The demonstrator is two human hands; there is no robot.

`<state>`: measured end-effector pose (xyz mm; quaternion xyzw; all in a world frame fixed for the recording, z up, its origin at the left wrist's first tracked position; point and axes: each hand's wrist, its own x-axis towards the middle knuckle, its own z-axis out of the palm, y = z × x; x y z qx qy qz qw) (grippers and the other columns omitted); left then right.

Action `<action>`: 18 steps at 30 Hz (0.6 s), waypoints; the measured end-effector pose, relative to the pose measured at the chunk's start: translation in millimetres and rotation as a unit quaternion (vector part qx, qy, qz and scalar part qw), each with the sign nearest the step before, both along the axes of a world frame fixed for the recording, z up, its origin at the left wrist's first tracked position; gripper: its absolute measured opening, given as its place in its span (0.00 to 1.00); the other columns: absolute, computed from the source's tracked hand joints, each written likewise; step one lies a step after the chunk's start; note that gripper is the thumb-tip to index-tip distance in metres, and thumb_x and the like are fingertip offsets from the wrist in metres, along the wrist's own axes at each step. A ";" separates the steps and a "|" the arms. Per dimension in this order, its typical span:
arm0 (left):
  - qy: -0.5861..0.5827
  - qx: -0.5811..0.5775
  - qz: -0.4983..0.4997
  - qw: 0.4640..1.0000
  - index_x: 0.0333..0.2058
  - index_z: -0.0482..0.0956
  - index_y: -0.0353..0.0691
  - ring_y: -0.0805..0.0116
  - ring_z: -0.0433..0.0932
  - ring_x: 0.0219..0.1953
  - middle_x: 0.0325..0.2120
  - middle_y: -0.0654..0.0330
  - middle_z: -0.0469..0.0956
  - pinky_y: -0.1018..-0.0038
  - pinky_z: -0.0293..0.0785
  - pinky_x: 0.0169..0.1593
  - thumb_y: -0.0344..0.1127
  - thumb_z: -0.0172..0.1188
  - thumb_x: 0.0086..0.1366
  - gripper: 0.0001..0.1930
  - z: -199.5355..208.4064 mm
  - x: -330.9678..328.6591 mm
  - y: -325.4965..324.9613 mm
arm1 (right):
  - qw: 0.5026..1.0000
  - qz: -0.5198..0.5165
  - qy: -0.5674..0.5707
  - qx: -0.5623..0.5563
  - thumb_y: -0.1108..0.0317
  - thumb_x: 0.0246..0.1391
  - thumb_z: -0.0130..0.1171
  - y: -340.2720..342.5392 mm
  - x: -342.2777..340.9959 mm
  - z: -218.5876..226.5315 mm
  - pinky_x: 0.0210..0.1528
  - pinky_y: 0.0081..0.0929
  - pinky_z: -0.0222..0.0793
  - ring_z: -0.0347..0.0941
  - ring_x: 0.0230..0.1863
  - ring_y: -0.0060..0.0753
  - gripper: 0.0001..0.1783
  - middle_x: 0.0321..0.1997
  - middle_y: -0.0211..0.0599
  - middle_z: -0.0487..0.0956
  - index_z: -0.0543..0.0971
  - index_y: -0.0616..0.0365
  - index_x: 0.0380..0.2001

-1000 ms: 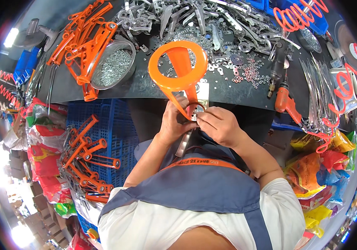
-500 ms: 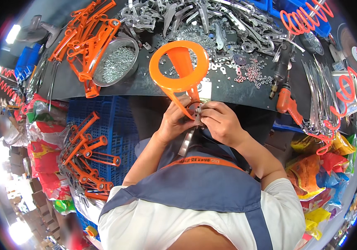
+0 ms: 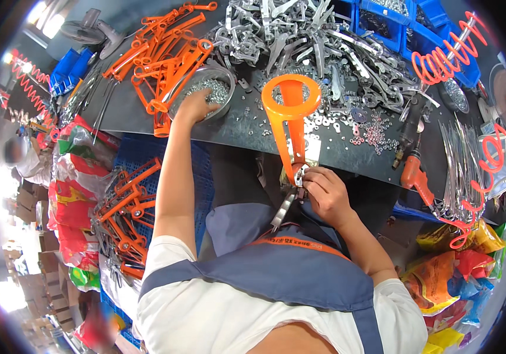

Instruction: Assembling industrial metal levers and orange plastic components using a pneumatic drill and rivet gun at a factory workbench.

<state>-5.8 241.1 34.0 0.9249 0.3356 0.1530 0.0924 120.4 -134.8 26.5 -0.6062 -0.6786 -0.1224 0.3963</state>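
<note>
My left hand [image 3: 195, 107] reaches into a round metal bowl [image 3: 229, 97] of small shiny metal parts [image 3: 214, 87], its thumb and fingers apart at the near side; the fingertips are partly lost among the parts. An orange frame [image 3: 293, 112] with a ring at its top stands upright at the table's front edge, in front of me. At its lower end, my right hand [image 3: 328, 193] pinches a small metal fitting [image 3: 301, 175]. A flat metal lever [image 3: 283, 211] slants down from that joint toward my apron. What supports the frame from below is mostly hidden.
Orange frames [image 3: 170, 65] pile up left of the bowl, and silver levers [image 3: 282, 35] heap at the back. Loose washers and nuts [image 3: 377, 133] lie right of centre. An orange-handled power driver [image 3: 415, 177] is at the right edge; more frames [image 3: 129, 206] are stacked lower left.
My left hand has left the joint and moved up and left into the bowl. My right hand stays at the frame's lower end. The whole view has shifted slightly.
</note>
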 end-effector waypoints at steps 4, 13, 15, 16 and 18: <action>0.038 -0.078 -0.046 0.995 0.39 0.80 0.40 0.54 0.79 0.36 0.34 0.47 0.80 0.65 0.73 0.40 0.37 0.64 0.51 0.16 -5.0 21.9 8.1 | 1.000 -0.025 0.005 -0.004 0.78 0.34 0.59 -1.8 -1.2 1.8 0.41 0.34 0.73 0.74 0.41 0.41 0.09 0.35 0.38 0.75 0.73 0.62 0.25; -0.405 -0.507 0.050 0.760 0.38 0.78 0.31 0.71 0.74 0.29 0.29 0.60 0.77 0.82 0.69 0.31 0.32 0.56 0.63 0.10 -6.0 -7.3 40.3 | 1.000 -0.014 -0.001 -0.004 0.75 0.38 0.57 -7.4 5.2 2.1 0.44 0.33 0.71 0.73 0.45 0.41 0.08 0.36 0.38 0.75 0.74 0.61 0.28; -0.498 -0.579 0.069 0.642 0.43 0.74 0.28 0.74 0.71 0.30 0.33 0.57 0.75 0.84 0.69 0.31 0.31 0.52 0.65 0.12 5.7 2.6 30.1 | 0.999 -0.028 -0.007 0.024 0.75 0.38 0.58 -18.0 18.8 8.9 0.46 0.35 0.71 0.74 0.46 0.41 0.11 0.39 0.39 0.76 0.76 0.60 0.30; -0.499 -0.578 0.067 0.642 0.43 0.74 0.28 0.74 0.71 0.30 0.33 0.57 0.75 0.84 0.69 0.31 0.31 0.52 0.65 0.12 6.4 -2.9 32.0 | 0.995 -0.088 -0.035 0.037 0.76 0.36 0.58 -30.4 31.6 7.5 0.46 0.37 0.71 0.74 0.44 0.43 0.13 0.40 0.40 0.77 0.77 0.59 0.31; -0.492 -0.648 0.023 0.581 0.46 0.71 0.25 0.75 0.70 0.29 0.33 0.56 0.73 0.84 0.69 0.31 0.28 0.52 0.65 0.13 4.9 -17.5 42.3 | 0.975 -0.215 -0.040 0.039 0.77 0.37 0.56 -62.5 70.8 17.8 0.49 0.43 0.69 0.73 0.43 0.47 0.14 0.41 0.44 0.76 0.77 0.60 0.33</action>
